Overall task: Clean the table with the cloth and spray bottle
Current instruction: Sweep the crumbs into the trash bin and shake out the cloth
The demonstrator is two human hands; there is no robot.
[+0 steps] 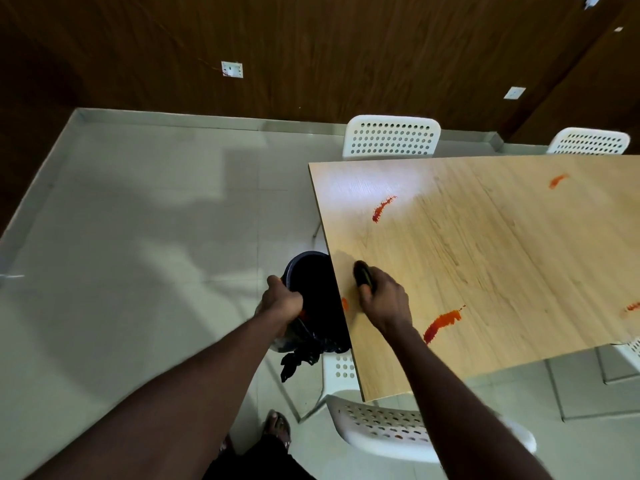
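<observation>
Both forearms reach in from bottom of view. Left hand point(281, 301) clamps rim of black bin point(304, 271), held against table's left edge. Right hand point(382, 299) closed round small dark object point(363, 273), can't tell what, pressed on table point(485, 265) near left edge. Red smears: one point(442, 322) just right of wrist, another point(382, 208) toward far-left corner. White chair point(381, 427) at near edge.

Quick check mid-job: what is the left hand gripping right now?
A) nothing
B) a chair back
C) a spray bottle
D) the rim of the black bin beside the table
D: the left hand grips the rim of the black bin, held against the table edge.
</observation>
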